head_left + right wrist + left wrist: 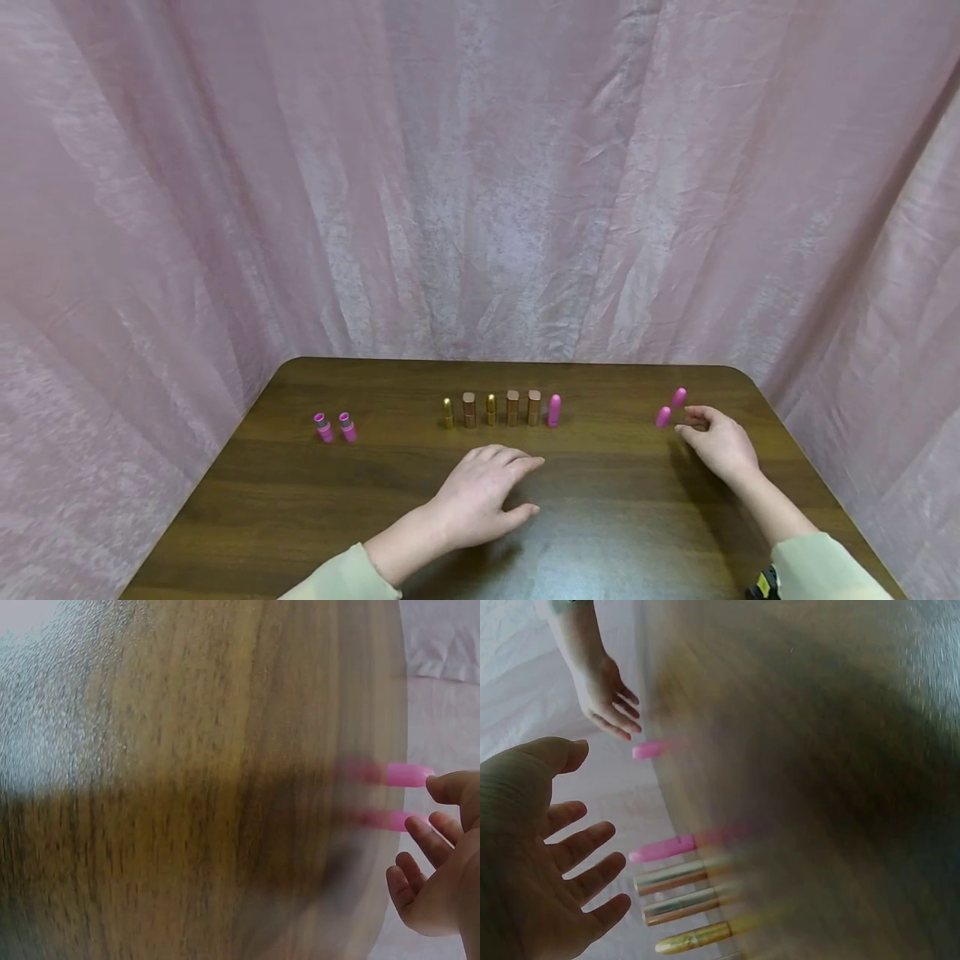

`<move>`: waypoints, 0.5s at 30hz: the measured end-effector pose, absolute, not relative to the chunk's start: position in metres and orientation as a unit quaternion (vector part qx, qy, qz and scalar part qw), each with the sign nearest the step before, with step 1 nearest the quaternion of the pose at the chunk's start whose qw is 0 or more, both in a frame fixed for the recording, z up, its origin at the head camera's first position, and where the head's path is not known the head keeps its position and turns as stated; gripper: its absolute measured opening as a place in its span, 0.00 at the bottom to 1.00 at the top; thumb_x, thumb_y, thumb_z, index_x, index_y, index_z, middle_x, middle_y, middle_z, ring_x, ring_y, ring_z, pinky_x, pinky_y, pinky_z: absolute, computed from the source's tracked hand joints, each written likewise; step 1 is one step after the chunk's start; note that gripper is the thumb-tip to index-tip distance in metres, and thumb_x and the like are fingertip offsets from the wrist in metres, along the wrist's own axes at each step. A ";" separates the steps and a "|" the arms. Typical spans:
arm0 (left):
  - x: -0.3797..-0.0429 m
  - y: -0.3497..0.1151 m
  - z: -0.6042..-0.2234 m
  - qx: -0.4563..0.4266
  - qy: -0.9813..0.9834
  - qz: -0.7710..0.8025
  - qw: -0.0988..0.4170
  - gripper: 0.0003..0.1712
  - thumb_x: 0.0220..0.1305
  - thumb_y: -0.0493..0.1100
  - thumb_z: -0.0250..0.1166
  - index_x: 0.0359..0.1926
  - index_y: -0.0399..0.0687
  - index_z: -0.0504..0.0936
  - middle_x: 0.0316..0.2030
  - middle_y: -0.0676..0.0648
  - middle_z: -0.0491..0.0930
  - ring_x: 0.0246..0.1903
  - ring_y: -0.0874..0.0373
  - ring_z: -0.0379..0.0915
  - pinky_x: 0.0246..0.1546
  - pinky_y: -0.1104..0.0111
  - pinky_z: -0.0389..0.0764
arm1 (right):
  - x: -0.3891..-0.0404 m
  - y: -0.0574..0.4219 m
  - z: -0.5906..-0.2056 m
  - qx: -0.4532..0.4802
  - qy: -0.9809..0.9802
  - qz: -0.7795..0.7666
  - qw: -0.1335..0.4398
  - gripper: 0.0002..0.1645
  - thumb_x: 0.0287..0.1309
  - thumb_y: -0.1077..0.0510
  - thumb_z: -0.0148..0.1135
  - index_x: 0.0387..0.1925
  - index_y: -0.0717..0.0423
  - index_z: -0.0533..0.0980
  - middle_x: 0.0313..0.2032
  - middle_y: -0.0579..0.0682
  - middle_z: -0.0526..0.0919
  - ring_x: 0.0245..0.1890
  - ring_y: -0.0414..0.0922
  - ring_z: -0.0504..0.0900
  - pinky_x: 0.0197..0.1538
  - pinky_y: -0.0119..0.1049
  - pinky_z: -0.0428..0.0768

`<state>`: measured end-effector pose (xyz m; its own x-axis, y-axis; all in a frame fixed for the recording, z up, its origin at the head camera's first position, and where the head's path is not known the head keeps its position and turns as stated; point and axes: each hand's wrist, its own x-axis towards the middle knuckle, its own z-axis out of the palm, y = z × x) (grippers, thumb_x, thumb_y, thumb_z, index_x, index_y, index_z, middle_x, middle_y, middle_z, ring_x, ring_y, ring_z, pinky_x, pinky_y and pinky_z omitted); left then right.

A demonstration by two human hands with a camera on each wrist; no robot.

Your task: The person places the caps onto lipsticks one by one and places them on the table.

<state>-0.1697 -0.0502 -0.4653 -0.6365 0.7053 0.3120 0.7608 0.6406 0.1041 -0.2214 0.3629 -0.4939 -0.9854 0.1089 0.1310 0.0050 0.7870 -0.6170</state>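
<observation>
My left hand (483, 497) hovers over the middle of the table, its fingers spread apart and holding nothing. Beyond it stands a row of closed lipsticks: a pink one (554, 411) at the right end, rose-gold square ones (512, 408) and gold rounded ones (491, 409). On the right side, two pink lipstick caps (663, 417) stand close together. Beside them is my right hand (718, 443), thumb and fingers loosely bent and apart. In the right wrist view the thumb overlaps the tip of one pink cap (407, 775), with the fingers near the other cap (388, 820).
Two uncapped pink lipstick bases (348, 427) stand at the left of the brown wooden table (300, 500). A pink velvet curtain (480, 183) hangs behind the table and along both sides.
</observation>
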 end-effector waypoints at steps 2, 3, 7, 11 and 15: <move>-0.168 -0.047 -0.469 -0.414 -0.896 -0.108 0.119 0.34 0.67 0.61 0.67 0.70 0.54 0.75 0.61 0.56 0.78 0.60 0.56 0.73 0.63 0.56 0.71 | -0.222 0.363 -0.496 -0.025 -0.948 0.307 0.083 0.32 0.67 0.51 0.64 0.61 0.72 0.73 0.52 0.69 0.83 0.53 0.67 0.81 0.51 0.59 0.76; -0.168 -0.046 -0.471 -0.417 -0.895 -0.104 0.118 0.35 0.67 0.61 0.67 0.70 0.54 0.74 0.61 0.56 0.78 0.60 0.56 0.73 0.63 0.56 0.71 | -0.222 0.362 -0.496 -0.024 -0.951 0.297 0.085 0.32 0.66 0.51 0.65 0.61 0.71 0.74 0.52 0.68 0.83 0.52 0.67 0.81 0.50 0.60 0.76; -0.166 -0.041 -0.477 -0.427 -0.893 -0.094 0.105 0.35 0.67 0.61 0.67 0.70 0.54 0.74 0.61 0.56 0.77 0.60 0.56 0.73 0.63 0.56 0.72 | -0.225 0.358 -0.497 -0.021 -0.956 0.279 0.082 0.32 0.65 0.50 0.66 0.61 0.69 0.74 0.52 0.68 0.83 0.52 0.67 0.81 0.49 0.60 0.76; -0.165 -0.035 -0.483 -0.429 -0.895 -0.093 0.078 0.36 0.67 0.61 0.67 0.72 0.55 0.72 0.62 0.56 0.76 0.62 0.56 0.71 0.63 0.56 0.72 | -0.229 0.354 -0.497 -0.017 -0.958 0.274 0.078 0.33 0.64 0.49 0.67 0.61 0.69 0.75 0.54 0.67 0.83 0.54 0.68 0.80 0.51 0.61 0.75; -0.164 -0.030 -0.487 -0.433 -0.894 -0.092 0.063 0.36 0.68 0.61 0.66 0.72 0.56 0.71 0.62 0.56 0.76 0.63 0.56 0.71 0.64 0.57 0.71 | -0.233 0.351 -0.496 -0.020 -0.959 0.273 0.072 0.32 0.63 0.48 0.67 0.59 0.68 0.76 0.55 0.66 0.82 0.55 0.69 0.78 0.52 0.62 0.74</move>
